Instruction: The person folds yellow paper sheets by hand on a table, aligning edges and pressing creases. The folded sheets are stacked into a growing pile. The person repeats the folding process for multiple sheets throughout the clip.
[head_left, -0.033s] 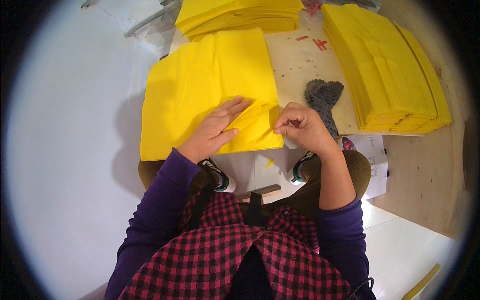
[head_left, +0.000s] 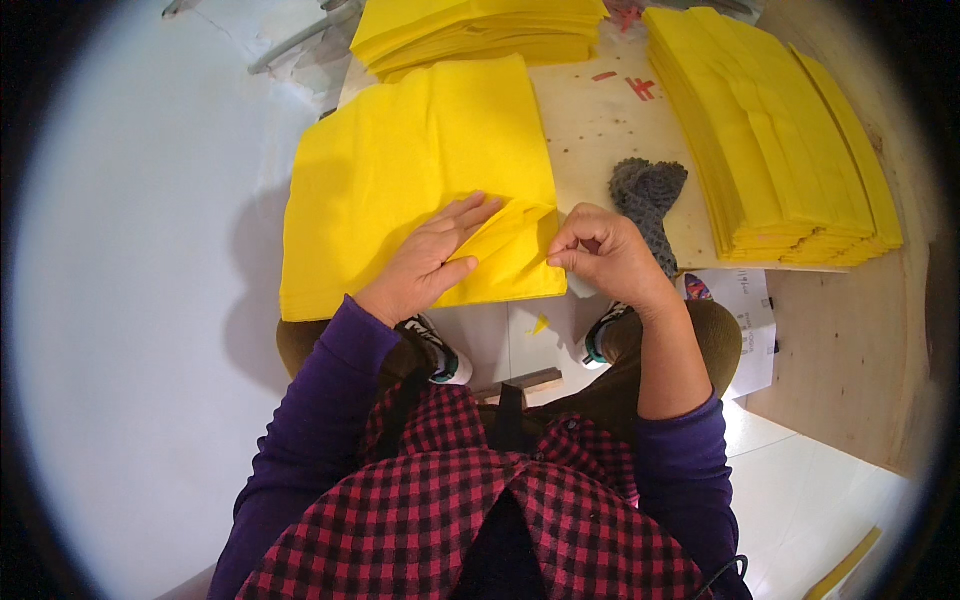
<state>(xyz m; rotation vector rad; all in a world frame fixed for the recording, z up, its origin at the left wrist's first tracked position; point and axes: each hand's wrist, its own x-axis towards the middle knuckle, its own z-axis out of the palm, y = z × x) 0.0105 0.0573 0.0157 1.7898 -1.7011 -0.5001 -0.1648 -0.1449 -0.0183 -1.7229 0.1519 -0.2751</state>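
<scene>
A stack of yellow cloth-like sheets (head_left: pixel 400 150) lies in front of me at the table's near edge. My left hand (head_left: pixel 425 255) rests on it, fingers stretched out and thumb apart. A raised, creased fold (head_left: pixel 505 245) of the top sheet stands between that thumb and the fingers, partly covering the fingers. At the stack's right edge my right hand (head_left: pixel 600 258) is closed, thumb and forefinger pinched at the border of the lifted sheet. The other right fingers are curled in.
Another yellow stack (head_left: pixel 480 35) sits at the back, with a larger one (head_left: pixel 765 140) at the right. A dark grey knitted piece (head_left: pixel 648 200) lies on the wooden table (head_left: pixel 590 130). Below are a yellow scrap (head_left: pixel 541 324), a wooden bar (head_left: pixel 530 382) and a white box (head_left: pixel 745 325).
</scene>
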